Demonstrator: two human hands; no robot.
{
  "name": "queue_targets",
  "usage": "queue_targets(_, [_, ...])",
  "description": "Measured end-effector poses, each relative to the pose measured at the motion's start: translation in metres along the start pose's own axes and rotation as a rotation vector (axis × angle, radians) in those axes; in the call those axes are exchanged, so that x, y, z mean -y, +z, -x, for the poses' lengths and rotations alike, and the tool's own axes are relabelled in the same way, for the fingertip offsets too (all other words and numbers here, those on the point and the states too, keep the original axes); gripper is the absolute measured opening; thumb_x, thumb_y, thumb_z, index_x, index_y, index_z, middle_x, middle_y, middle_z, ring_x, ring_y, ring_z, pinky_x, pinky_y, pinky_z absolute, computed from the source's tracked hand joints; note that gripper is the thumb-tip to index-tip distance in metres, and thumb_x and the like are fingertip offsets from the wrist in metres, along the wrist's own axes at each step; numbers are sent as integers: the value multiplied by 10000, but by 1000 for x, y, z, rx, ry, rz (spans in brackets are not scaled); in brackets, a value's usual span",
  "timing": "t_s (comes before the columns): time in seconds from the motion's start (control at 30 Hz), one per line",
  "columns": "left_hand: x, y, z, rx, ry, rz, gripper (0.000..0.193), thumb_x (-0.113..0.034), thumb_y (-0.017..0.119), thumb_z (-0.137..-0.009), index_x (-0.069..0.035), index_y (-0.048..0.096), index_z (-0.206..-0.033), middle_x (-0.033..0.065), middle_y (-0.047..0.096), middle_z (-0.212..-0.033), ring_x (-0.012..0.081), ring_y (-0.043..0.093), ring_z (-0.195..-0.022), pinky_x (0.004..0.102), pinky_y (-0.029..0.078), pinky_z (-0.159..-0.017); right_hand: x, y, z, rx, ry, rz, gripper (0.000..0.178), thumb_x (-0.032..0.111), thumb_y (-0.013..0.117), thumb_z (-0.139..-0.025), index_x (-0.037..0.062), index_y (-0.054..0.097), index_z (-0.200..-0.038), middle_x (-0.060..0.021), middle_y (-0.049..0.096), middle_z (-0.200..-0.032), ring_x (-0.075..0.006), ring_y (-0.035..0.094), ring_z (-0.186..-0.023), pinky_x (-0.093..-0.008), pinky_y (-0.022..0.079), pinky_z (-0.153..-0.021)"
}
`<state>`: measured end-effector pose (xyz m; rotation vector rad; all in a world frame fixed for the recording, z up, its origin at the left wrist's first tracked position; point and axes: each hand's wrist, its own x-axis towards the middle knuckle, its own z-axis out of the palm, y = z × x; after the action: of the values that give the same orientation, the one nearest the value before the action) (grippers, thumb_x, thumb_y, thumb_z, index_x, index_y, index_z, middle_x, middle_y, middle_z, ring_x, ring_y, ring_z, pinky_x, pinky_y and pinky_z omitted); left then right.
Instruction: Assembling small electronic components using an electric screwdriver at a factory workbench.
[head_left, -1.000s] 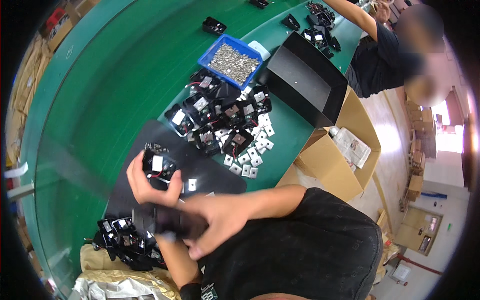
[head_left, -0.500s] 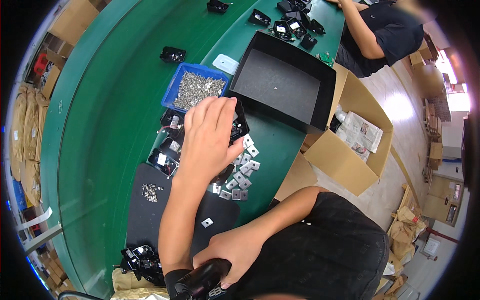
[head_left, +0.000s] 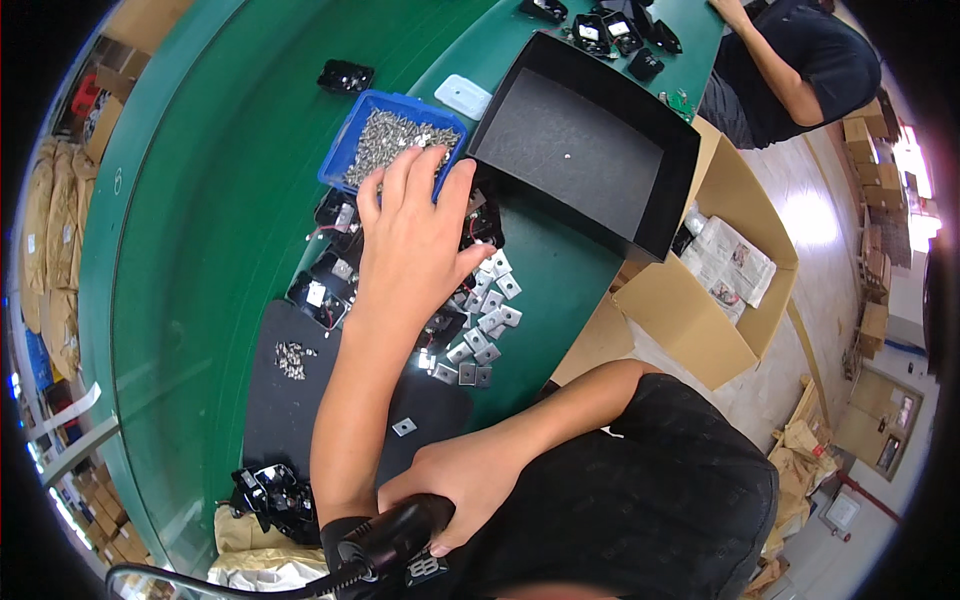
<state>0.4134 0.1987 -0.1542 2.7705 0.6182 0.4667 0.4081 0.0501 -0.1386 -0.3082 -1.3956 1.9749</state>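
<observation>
My left hand [head_left: 410,235] reaches palm down with its fingers spread, the fingertips over the near edge of a blue bin [head_left: 332,160] full of small silver screws [head_left: 385,140]. Beside its thumb is a black plastic housing [head_left: 487,225] with parts and wires inside, partly hidden by the hand. More open black housings [head_left: 325,295] stand left of the wrist. Close to my body, my right hand [head_left: 465,490] is wrapped round a black corded electric screwdriver [head_left: 400,535]; its tip is not visible. Several silver square plates with holes [head_left: 490,320] lie right of my left hand.
A large black tray [head_left: 570,150] stands beyond, beside an open cardboard box [head_left: 690,330] with newspaper. A dark mat [head_left: 290,420] carries loose screws [head_left: 292,360] and one plate [head_left: 404,427]. A co-worker [head_left: 790,80] is at the far right, near more black housings [head_left: 610,35].
My left hand has come off the black housing and moved slightly toward the screw bin, its fingers spreading. The right hand keeps the screwdriver. The whole view has shifted a little.
</observation>
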Motion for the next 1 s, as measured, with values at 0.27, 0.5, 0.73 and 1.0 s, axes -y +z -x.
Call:
queue_targets(0.27, [2, -1, 9, -34, -33, -3, 742, -303, 844, -602, -93, 514, -1233, 164, 448, -1323, 336, 372, -1285, 521, 271, -1044, 0, -2, -2, 8, 115, -66, 478, 305, 723, -743, 17, 539, -1078, -141, 649, -857, -305, 631, -812, -399, 474, -716])
queue_targets(0.5, [-22, -5, 52, -202, 221, 110, 256, -243, 749, -671, -105, 602, -829, 43, 556, -1036, 244, 515, -1058, 443, 355, -888, -4, 4, -5, 16, 127, -121, 461, 277, 731, -732, 2, 542, -1050, -142, 636, -827, -294, 623, -790, -391, 467, -696])
queue_targets(0.73, [-48, 30, 91, 51, 207, -236, 112, -178, 587, -750, -83, 647, -746, 41, 507, -855, 203, 472, -922, 344, 357, -814, -9, 13, -13, 80, 6, -23, 427, 215, 724, -773, 18, 522, -1094, -78, 649, -770, -232, 637, -709, -338, 476, -640])
queue_targets(1.0, [-54, 32, 98, 26, 266, -273, 143, -195, 583, -760, -82, 664, -795, 40, 542, -849, 201, 471, -949, 337, 358, -849, -9, 20, -17, 101, 71, -9, 442, 236, 721, -769, 21, 520, -1099, -95, 642, -794, -239, 622, -721, -354, 466, -650])
